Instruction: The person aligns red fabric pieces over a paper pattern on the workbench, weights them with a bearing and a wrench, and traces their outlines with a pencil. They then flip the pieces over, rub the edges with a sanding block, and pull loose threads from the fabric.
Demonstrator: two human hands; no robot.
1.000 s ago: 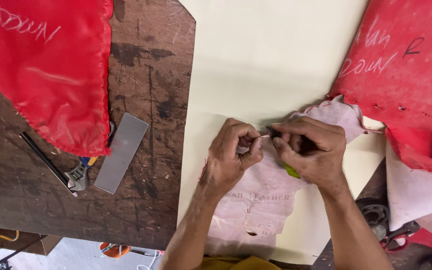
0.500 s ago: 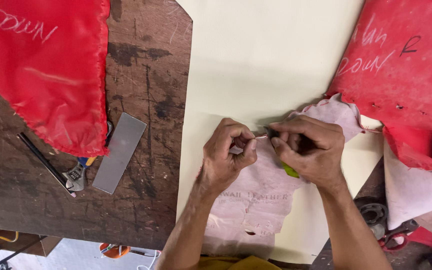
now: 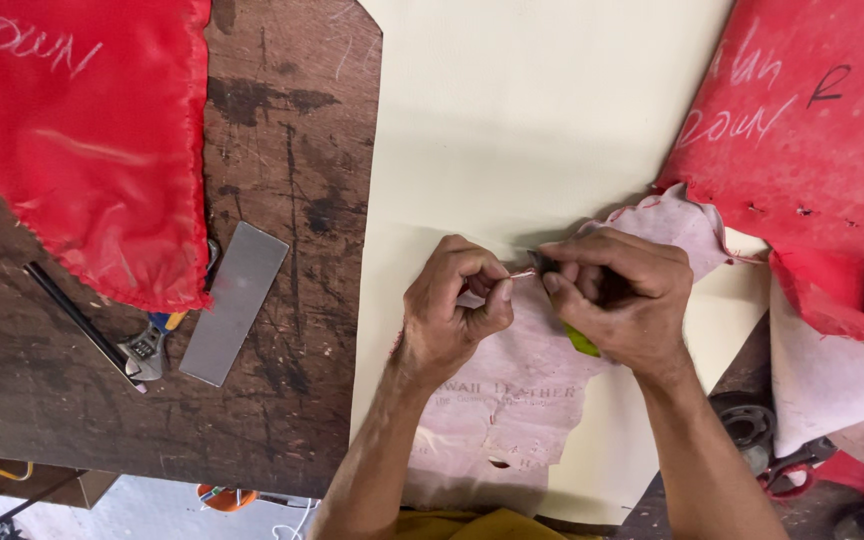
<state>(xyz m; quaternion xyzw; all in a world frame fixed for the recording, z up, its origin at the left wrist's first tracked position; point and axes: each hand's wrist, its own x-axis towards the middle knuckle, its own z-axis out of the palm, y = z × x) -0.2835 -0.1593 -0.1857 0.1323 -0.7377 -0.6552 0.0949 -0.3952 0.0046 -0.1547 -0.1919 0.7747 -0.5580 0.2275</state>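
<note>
- Head view: I see both hands curled together over a pale pink leather scrap (image 3: 512, 400) lying on a cream sheet (image 3: 512, 130) on the tabletop (image 3: 282, 400).
- Left hand (image 3: 452, 310) pinches its edge; right hand (image 3: 617, 300) clamps a green-handled tool (image 3: 580, 340).

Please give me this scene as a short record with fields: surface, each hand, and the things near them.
surface: cream sheet on a dark wooden table
left hand: pinches the edge of a pale pink leather piece
right hand: grips a tool with a green handle, tip at that edge
nearby: red leather pieces, grey flat bar, wrench
</note>
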